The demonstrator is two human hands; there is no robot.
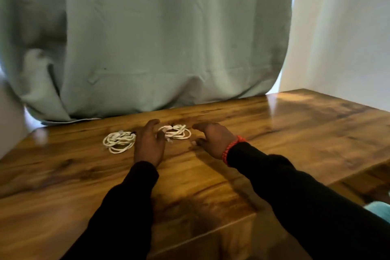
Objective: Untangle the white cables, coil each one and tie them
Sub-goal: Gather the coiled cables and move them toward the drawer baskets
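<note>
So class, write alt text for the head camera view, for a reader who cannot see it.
Two coiled white cables, the left coil and the right coil, lie apart on a wooden table. The left hand and right hand are open between and beside them, before a green curtain.

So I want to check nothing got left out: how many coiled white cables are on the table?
2. One coil lies left of the left hand; the other coil lies between both hands, partly behind the left hand's fingers. No others show.
</note>
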